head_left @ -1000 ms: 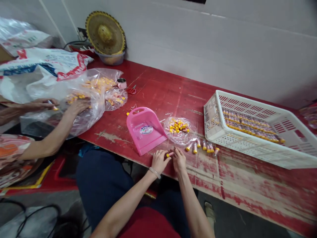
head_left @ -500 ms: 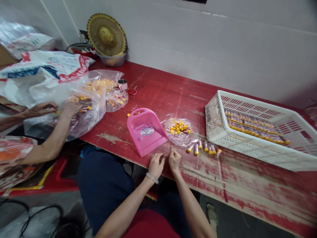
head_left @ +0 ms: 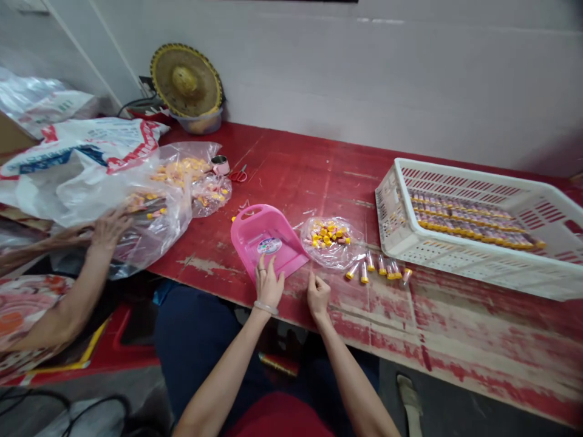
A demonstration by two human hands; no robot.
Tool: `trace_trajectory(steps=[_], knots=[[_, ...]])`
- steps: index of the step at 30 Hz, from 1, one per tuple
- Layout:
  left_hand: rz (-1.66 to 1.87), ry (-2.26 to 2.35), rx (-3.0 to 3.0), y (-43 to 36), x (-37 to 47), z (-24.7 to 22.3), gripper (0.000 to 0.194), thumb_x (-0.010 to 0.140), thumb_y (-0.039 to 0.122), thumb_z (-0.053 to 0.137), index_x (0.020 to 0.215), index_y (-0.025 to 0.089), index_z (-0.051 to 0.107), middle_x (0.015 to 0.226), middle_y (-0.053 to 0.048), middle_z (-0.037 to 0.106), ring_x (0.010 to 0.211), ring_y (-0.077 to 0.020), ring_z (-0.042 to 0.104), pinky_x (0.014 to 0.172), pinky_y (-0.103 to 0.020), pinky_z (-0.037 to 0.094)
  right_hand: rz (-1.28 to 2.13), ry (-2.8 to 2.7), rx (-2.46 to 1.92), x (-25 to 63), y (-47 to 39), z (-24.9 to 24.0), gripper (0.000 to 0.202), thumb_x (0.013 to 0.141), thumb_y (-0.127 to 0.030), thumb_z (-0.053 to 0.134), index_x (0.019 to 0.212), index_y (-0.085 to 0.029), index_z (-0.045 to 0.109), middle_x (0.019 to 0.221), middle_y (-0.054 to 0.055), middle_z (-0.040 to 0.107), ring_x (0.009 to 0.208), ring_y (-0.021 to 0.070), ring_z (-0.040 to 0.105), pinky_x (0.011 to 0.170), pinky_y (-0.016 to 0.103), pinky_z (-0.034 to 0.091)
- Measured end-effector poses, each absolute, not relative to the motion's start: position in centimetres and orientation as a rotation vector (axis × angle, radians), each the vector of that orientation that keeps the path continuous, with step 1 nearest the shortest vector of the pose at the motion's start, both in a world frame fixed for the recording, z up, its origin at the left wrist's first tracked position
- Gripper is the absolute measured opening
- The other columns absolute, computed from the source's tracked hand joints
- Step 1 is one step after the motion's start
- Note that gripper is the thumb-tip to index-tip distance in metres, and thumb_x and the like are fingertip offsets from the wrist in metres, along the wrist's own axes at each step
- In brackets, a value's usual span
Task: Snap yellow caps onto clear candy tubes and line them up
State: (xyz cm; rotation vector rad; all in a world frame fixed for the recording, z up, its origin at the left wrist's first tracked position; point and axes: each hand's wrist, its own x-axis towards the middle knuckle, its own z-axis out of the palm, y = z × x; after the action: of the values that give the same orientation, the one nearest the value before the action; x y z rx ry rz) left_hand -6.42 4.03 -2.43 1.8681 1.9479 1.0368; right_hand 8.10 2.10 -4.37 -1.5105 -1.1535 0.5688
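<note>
My left hand (head_left: 269,284) reaches over the front edge of a pink dustpan (head_left: 291,262), its fingers apart and holding nothing that I can see. Closed in a fist, my right hand (head_left: 318,295) rests at the table edge to the right of the dustpan; whatever it may hold is hidden. Beyond it lies a clear plastic bag (head_left: 334,260) with small yellow-capped pieces (head_left: 328,233) heaped on it. Several clear tubes with yellow ends (head_left: 381,266) lie loose beside the bag.
A white plastic crate (head_left: 473,267) holding rows of yellow-ended tubes (head_left: 469,221) stands at right. At left, another person's hands (head_left: 109,229) work at a large clear bag (head_left: 170,233). Red scissors (head_left: 238,175), a pink cup (head_left: 220,165) and a straw hat (head_left: 186,82) are farther back.
My left hand has moved left from beside my right hand to over the dustpan, and its fingers have spread. My right hand stays closed. The other person's hands have shifted together.
</note>
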Motion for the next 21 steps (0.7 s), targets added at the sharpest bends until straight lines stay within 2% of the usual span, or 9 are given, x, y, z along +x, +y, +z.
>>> trace_trajectory(steps=[4,10,14,18,21], knots=[[0.823,2.036,1.864,6.0,-7.0,-2.5,0.061,0.079,0.021,0.062,0.136,0.010,0.043,0.153,-0.024,0.021,0.141,-0.0397,0.025,0.110,-0.056,0.030,0.621,-1.162,-1.467,7.6,2.0,-3.2,0.049,0.090,-0.049,0.044,0.052,-0.022,0.030,0.049,-0.006,0.028,0.048,0.0083,0.026,0.049,0.025,0.021],[0.474,2.280,1.844,6.9,-6.3,-2.5,0.057,0.080,0.026,0.062,0.132,0.008,0.048,0.150,-0.027,0.030,0.138,-0.0407,0.028,0.108,-0.058,0.029,0.635,-1.167,-1.468,7.3,1.7,-3.1,0.049,0.090,-0.049,0.045,0.051,-0.021,0.030,0.049,-0.006,0.030,0.048,0.0083,0.027,0.050,0.025,0.021],[0.447,2.262,1.867,6.9,-6.3,-2.3,0.052,0.081,0.027,0.061,0.130,0.011,0.052,0.148,-0.023,0.036,0.133,-0.0396,0.034,0.105,-0.057,0.033,0.688,-1.115,-1.467,7.5,1.3,-3.4,0.051,0.089,-0.051,0.046,0.051,-0.022,0.029,0.047,-0.007,0.027,0.047,0.0082,0.025,0.049,0.025,0.021],[0.527,2.273,1.840,7.1,-6.4,-2.2,0.054,0.080,0.025,0.062,0.133,0.016,0.050,0.152,-0.021,0.028,0.130,-0.0410,0.036,0.101,-0.057,0.037,0.784,-1.063,-1.411,7.2,1.2,-4.1,0.047,0.088,-0.049,0.047,0.053,-0.021,0.035,0.051,-0.006,0.033,0.050,0.0089,0.030,0.052,0.024,0.027],[0.542,2.214,1.823,7.5,-6.6,-2.2,0.044,0.080,0.023,0.061,0.123,0.014,0.058,0.147,-0.021,0.036,0.124,-0.0400,0.044,0.100,-0.054,0.040,0.860,-0.972,-1.415,7.1,1.5,-4.6,0.042,0.085,-0.048,0.050,0.055,-0.022,0.036,0.051,-0.007,0.033,0.050,0.0099,0.031,0.051,0.023,0.028]])
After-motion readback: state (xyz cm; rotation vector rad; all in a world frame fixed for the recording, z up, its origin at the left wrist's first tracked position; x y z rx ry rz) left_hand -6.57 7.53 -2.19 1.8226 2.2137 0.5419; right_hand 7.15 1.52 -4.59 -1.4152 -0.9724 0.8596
